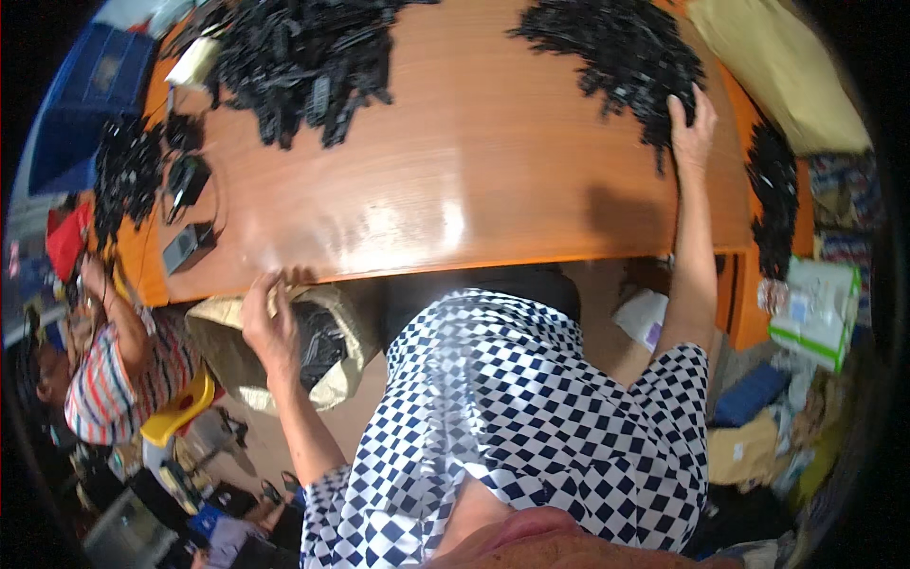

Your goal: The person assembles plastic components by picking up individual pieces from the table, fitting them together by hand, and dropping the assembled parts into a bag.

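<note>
My right hand (pixel 694 128) reaches to the right edge of a heap of slim black plastic parts (pixel 616 52) at the table's far right. Its thumb and fingers are apart, with black parts between and under them; a firm grip on any one cannot be made out. By the table's near edge, my left hand (pixel 270 322) is over the mouth of a pale woven sack (pixel 227 370). The fingers there are apart and nothing shows in them. Inside the sack lies dark, shiny material (pixel 320 346). A larger heap of long black parts (pixel 308 66) lies at the far left of the table.
On the table's left are a small black box (pixel 190 247), a black device with a cable (pixel 187 180) and more black parts (pixel 128 175). A blue bin (pixel 90 104) stands beyond. Another person (pixel 133 370) in a striped shirt sits left. At right is a yellowish sack (pixel 782 71).
</note>
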The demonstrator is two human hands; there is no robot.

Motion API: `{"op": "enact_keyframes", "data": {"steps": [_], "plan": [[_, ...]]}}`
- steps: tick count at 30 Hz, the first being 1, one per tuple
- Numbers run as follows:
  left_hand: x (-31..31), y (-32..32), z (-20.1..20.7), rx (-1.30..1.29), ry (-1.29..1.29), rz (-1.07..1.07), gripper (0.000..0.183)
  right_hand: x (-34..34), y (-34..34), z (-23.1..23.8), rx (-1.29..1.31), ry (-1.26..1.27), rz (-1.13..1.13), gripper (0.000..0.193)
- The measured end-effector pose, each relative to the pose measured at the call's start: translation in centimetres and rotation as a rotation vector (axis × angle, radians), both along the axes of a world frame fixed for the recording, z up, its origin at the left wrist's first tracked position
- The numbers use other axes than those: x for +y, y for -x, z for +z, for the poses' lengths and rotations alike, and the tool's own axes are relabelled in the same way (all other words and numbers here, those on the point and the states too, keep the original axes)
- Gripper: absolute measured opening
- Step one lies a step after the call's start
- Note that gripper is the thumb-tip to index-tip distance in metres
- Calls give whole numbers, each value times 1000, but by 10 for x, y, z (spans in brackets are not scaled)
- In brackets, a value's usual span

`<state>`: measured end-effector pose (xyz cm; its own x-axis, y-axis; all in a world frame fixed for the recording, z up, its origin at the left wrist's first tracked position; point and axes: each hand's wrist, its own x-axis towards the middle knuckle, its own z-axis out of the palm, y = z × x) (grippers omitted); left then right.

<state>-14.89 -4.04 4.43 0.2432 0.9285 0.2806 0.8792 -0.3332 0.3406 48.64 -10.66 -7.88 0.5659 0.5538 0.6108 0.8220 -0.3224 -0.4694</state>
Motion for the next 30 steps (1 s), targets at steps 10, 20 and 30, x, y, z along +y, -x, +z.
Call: {"op": "enact_keyframes", "data": {"steps": [10, 20, 30], "plan": [[81, -101, 13, -57, -18, -331, 16, 50, 89, 54, -168, 36, 93, 50], [161, -175, -10, 191, -233, -587, 23, 87, 122, 81, -479, 14, 318, 32], [155, -190, -3, 478, -80, -718, 13, 100, 149, 117, -140, 187, 769, 13]]}}
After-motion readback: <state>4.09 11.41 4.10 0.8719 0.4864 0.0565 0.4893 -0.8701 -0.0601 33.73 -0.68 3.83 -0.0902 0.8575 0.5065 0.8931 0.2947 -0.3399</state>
